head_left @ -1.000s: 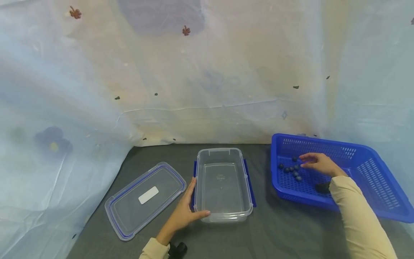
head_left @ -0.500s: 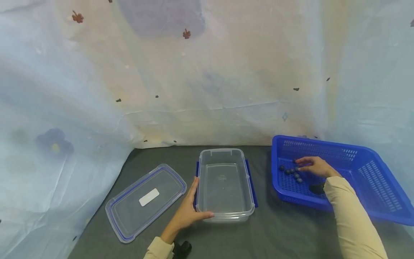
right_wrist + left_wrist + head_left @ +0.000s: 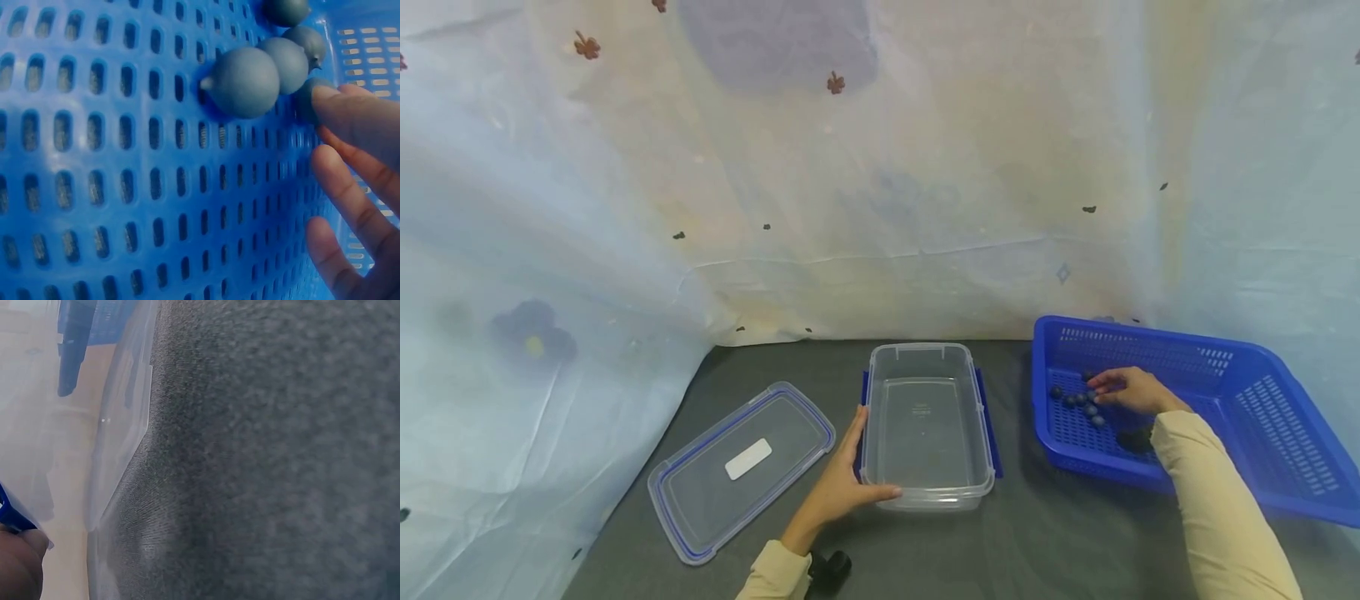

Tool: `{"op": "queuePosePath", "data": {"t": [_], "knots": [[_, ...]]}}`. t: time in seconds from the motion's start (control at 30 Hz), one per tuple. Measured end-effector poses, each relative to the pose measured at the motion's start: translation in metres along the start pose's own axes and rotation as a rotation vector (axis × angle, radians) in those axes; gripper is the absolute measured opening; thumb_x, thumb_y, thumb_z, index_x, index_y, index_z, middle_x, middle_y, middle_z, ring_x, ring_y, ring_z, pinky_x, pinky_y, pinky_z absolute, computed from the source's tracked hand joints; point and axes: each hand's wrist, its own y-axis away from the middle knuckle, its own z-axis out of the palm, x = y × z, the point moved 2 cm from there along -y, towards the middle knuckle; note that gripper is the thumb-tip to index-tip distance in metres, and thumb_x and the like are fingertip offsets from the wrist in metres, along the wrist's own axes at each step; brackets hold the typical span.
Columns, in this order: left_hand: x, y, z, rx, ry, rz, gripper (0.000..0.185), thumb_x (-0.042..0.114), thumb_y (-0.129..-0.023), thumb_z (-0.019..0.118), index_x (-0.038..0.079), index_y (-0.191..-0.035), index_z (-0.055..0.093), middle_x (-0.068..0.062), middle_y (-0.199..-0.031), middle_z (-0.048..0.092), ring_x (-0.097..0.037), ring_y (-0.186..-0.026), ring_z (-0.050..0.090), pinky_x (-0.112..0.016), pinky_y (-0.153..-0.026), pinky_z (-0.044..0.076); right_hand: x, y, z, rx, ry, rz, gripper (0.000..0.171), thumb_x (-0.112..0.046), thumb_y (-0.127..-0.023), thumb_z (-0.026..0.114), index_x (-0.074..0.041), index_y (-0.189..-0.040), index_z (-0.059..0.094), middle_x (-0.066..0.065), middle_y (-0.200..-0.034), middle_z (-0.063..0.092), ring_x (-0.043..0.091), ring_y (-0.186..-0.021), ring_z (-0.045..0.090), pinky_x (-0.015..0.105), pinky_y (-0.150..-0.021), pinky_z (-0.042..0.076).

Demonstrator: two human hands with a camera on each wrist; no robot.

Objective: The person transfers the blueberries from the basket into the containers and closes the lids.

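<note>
My left hand point(image 3: 835, 492) rests at the near left corner of a clear plastic food container point(image 3: 925, 433), thumb along the front rim and fingers straight along its left side. In the left wrist view a fingertip point(image 3: 28, 553) touches a blue side latch point(image 3: 14, 517). Over on the right, my right hand point(image 3: 1131, 390) reaches into a blue plastic basket point(image 3: 1292, 417). Its thumb and index finger pinch a dark blueberry point(image 3: 305, 103), partly hidden by the fingers. Several other blueberries point(image 3: 244, 82) lie beside it on the slotted basket floor.
A clear lid point(image 3: 700, 500) with a blue seal and white label lies left of the container. Grey cloth point(image 3: 1000, 550) covers the table. A patterned curtain point(image 3: 925, 208) hangs behind it. Black wrist cameras point(image 3: 831, 571) sit below both hands.
My right hand has moved slightly left among the blueberries, and its fingers have come together on one. My left hand keeps its place at the container while the head view shifts a little.
</note>
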Motion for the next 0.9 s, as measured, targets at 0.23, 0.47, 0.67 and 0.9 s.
{"op": "queuePosePath", "data": {"t": [0.23,0.47,0.67,0.9], "knots": [[-0.005,-0.005,0.002,-0.005,-0.01,-0.036,0.122,0.036,-0.069,0.088,0.014,-0.157,0.008,-0.009,-0.162,0.002,-0.027,-0.145,0.005,-0.057,-0.111,0.01,-0.002,0.002,0.0,-0.011,0.015,0.013,0.021,0.0,-0.088,0.067,0.013,-0.105,0.065,0.019,-0.095,0.069,0.033,-0.087,0.065,0.052,-0.078,0.051],[-0.004,-0.009,0.004,-0.013,-0.006,-0.041,0.122,0.033,-0.068,0.089,0.017,-0.158,0.007,-0.008,-0.162,0.001,-0.026,-0.145,0.005,-0.058,-0.111,0.01,0.0,0.002,0.0,-0.003,0.02,0.026,0.016,-0.001,-0.087,0.068,0.01,-0.099,0.065,0.012,-0.09,0.068,0.025,-0.081,0.063,0.044,-0.073,0.052],[-0.003,-0.012,0.006,-0.028,-0.026,-0.05,0.123,0.033,-0.069,0.089,0.015,-0.157,0.005,-0.008,-0.162,0.0,-0.025,-0.145,0.005,-0.055,-0.112,0.01,-0.004,0.001,-0.002,0.061,0.01,0.048,0.023,-0.009,-0.09,0.068,0.009,-0.103,0.063,0.012,-0.091,0.066,0.028,-0.084,0.062,0.047,-0.075,0.051],[0.001,-0.015,0.006,-0.05,-0.071,-0.054,0.123,0.038,-0.071,0.086,0.011,-0.157,0.003,-0.011,-0.161,-0.005,-0.028,-0.144,0.003,-0.056,-0.111,0.011,-0.021,-0.001,-0.014,0.146,-0.034,0.046,0.032,-0.02,-0.095,0.065,0.007,-0.111,0.061,0.016,-0.1,0.066,0.034,-0.094,0.062,0.054,-0.081,0.049]]}}
